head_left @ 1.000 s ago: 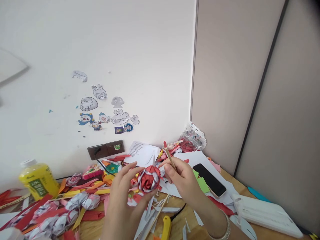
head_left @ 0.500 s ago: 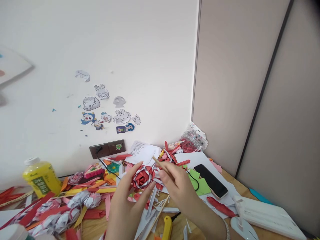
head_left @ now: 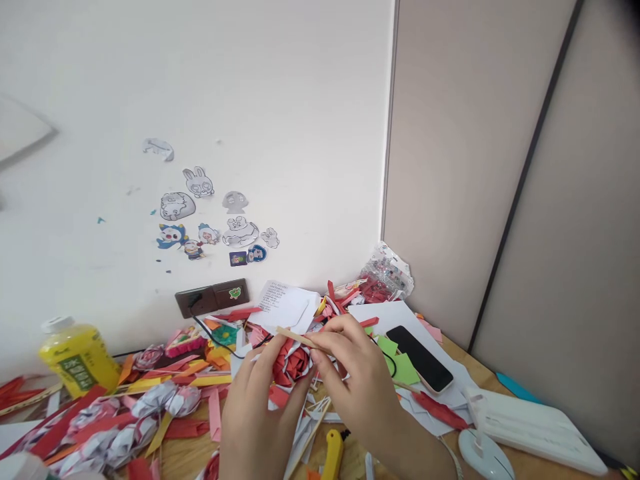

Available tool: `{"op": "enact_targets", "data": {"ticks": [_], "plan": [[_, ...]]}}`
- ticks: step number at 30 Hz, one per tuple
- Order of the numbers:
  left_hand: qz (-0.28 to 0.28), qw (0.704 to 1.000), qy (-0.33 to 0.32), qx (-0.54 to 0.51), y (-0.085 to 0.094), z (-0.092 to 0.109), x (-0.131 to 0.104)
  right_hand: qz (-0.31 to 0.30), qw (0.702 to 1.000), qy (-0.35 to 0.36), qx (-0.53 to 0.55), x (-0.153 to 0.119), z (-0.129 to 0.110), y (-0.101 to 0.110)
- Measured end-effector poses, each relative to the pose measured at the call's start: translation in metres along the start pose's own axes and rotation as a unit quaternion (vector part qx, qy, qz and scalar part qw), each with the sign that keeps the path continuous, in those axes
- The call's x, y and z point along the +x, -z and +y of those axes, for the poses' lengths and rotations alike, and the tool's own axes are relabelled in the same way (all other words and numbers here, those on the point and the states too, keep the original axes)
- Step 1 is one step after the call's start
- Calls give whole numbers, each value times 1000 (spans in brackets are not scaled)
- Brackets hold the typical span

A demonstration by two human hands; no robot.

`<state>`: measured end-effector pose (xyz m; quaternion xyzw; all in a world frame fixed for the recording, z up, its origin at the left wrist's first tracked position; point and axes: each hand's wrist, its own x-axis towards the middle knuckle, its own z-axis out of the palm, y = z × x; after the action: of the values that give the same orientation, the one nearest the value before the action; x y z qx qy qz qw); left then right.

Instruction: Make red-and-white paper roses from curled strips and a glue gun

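Observation:
My left hand (head_left: 260, 400) is closed around a red and white folded paper flower (head_left: 290, 363), its fingers along the left side and the thumb underneath. In my right hand (head_left: 357, 377) is a thin flat wooden stick (head_left: 295, 337), pinched between thumb and fingers. The stick's tip reaches leftward over the flower's upper edge, close to my left fingertips. Part of the flower is hidden behind my fingers. Below my hands lie white paper strips and thin sticks, and a yellow-handled tool (head_left: 333, 455).
Red, orange and white paper pieces (head_left: 190, 380) cover the left side. A yellow bottle (head_left: 80, 357) stands there. To the right lie a phone (head_left: 420, 358), green paper (head_left: 406, 371) and a white device (head_left: 535, 427). A wall socket (head_left: 213, 298) has a black cable plugged in.
My right hand has brought the stick left and down onto the flower's upper edge. The flower has tilted in my left hand. The view has shifted slightly.

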<state>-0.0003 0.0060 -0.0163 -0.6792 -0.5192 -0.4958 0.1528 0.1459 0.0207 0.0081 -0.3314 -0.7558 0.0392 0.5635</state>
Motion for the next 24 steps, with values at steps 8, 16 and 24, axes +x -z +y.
{"op": "enact_targets", "data": {"ticks": [8,16,24], "plan": [[16,999,3,33,-2,-1,-3,25,992,63,-106,-2,3,-1],[-2,999,20,38,-3,0,-4,55,979,102,-167,-1,3,-3],[-20,996,90,9,-5,5,-2,67,988,89,-110,-1,5,-5]]}}
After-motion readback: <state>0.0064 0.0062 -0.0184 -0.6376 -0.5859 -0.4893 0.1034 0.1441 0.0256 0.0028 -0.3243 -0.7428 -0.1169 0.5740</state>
